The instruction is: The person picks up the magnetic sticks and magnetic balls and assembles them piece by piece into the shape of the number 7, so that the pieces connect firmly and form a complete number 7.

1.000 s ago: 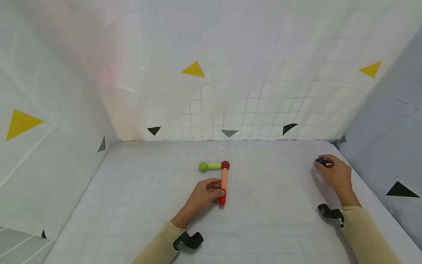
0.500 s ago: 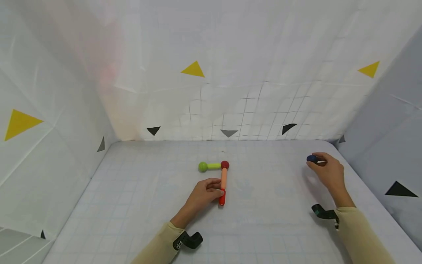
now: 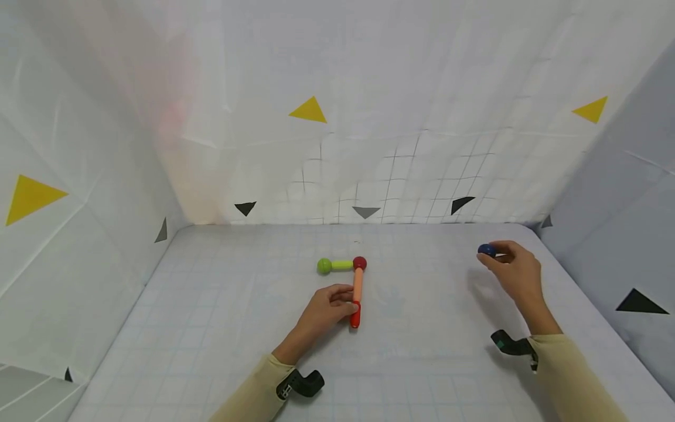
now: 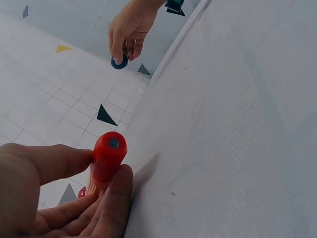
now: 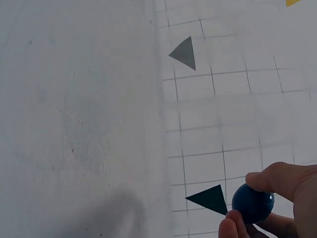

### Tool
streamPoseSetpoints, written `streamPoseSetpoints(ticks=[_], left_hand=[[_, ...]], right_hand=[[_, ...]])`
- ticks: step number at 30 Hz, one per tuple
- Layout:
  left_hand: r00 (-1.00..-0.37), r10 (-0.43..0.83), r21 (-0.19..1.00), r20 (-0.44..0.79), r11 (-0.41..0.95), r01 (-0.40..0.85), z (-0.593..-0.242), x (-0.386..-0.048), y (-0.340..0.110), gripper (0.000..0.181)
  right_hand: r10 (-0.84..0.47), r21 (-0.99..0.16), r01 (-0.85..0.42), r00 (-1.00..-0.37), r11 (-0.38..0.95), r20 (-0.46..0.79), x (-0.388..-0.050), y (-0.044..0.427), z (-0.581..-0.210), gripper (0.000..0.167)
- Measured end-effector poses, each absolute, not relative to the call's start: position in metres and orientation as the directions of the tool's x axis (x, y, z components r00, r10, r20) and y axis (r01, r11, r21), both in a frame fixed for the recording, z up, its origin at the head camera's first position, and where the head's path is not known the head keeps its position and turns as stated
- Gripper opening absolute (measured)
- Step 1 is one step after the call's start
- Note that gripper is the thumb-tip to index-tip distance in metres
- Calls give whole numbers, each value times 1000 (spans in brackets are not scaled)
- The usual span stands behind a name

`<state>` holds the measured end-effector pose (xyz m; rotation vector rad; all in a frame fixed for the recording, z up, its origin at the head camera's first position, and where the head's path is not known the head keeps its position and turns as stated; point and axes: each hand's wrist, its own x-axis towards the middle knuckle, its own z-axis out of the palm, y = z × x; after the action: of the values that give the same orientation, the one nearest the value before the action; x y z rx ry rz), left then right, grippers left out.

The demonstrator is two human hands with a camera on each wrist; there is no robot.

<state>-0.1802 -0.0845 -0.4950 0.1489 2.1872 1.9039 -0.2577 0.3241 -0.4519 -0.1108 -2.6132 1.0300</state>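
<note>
Near the table's middle my left hand (image 3: 328,310) grips a red rod (image 3: 355,318) between thumb and fingers. It lines up with an orange rod (image 3: 358,282), which reaches a dark red ball (image 3: 360,263). From that ball a yellow-green rod (image 3: 342,265) runs left to a green ball (image 3: 324,266). The left wrist view shows a grey disc on the red rod's near end (image 4: 113,143). At the right, my right hand (image 3: 515,272) pinches a glossy blue ball (image 5: 253,203) with thumb and fingertips, held above the tabletop, where its shadow falls apart from it.
The white table (image 3: 237,328) has a faint grid. Behind it hangs a white sheet (image 3: 401,76) with yellow and dark triangles, and similar sheets (image 3: 622,223) close in both sides. A black wrist camera (image 3: 308,384) sits on the left sleeve, another camera (image 3: 511,344) on the right.
My right hand has moved left and slightly away from me, carrying the blue ball. The left hand, the rods and the other balls stay where they were.
</note>
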Motion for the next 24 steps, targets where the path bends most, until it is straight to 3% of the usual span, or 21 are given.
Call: streamPoseSetpoints(ticks=[9,24], left_hand=[[-967,231,986,-112,150,-78,-496,-180,-85,46],[-967,228,986,-112,147,-79,-496,-181,-84,46]], right_hand=[[111,-665,-170,-927,727,358,-243,295,-446,49],[43,-713,-246,-932,656,361,-227,261,-446,44]])
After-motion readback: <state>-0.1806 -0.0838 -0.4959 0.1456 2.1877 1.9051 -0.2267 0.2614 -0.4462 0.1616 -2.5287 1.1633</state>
